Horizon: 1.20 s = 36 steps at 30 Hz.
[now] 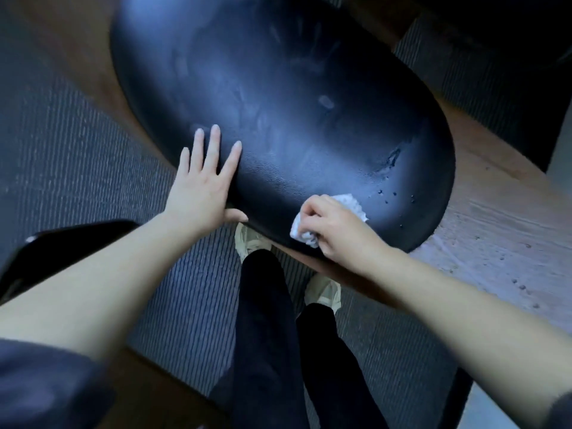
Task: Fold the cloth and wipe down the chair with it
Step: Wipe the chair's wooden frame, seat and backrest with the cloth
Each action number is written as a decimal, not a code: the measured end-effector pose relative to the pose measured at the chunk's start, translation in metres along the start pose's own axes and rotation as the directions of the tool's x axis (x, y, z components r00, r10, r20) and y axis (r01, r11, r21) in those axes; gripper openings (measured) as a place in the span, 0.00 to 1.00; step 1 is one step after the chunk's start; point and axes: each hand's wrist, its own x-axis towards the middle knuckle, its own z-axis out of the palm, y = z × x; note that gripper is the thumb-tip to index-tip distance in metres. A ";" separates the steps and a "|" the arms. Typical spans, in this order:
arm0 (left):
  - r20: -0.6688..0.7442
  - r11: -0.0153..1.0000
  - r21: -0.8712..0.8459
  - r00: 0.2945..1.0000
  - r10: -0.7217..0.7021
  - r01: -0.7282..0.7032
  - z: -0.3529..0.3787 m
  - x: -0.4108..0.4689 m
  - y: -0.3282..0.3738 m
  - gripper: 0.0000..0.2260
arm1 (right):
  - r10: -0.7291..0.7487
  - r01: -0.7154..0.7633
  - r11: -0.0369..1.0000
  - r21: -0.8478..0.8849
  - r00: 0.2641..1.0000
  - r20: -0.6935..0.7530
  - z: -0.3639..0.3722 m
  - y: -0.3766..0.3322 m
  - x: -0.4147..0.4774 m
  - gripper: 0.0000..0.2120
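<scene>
Right hand (337,230): fingers curled tight round the bunched white cloth (351,203), pressing it on the near edge of the black chair seat (294,103). Left hand (201,187): fingers straight and spread, flat on the seat's near left.

Risks: the cloth looks wadded rather than folded, so it may smear. The droplets (393,193) just right of it could be missed. The seat may shift if the bracing hand lifts.

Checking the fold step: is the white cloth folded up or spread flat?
Gathered small, not spread: white textured cloth is a compact wad in the right hand, on the black padded chair seat. Neat fold: cannot tell.
</scene>
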 end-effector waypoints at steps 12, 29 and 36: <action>-0.106 0.968 -0.211 0.981 -0.162 0.137 0.019 -0.020 -0.016 0.51 | -0.233 0.238 0.965 -0.112 0.971 0.051 0.022 -0.012 0.040 0.09; -0.178 0.893 -0.391 0.934 -0.310 0.222 0.050 -0.031 -0.040 0.48 | -0.373 0.468 0.848 -0.248 0.860 0.348 0.023 -0.016 0.044 0.09; -0.249 0.923 -0.361 0.941 -0.230 0.130 0.063 -0.035 -0.061 0.43 | -0.438 0.492 0.774 -0.398 0.870 0.225 0.047 -0.033 0.099 0.12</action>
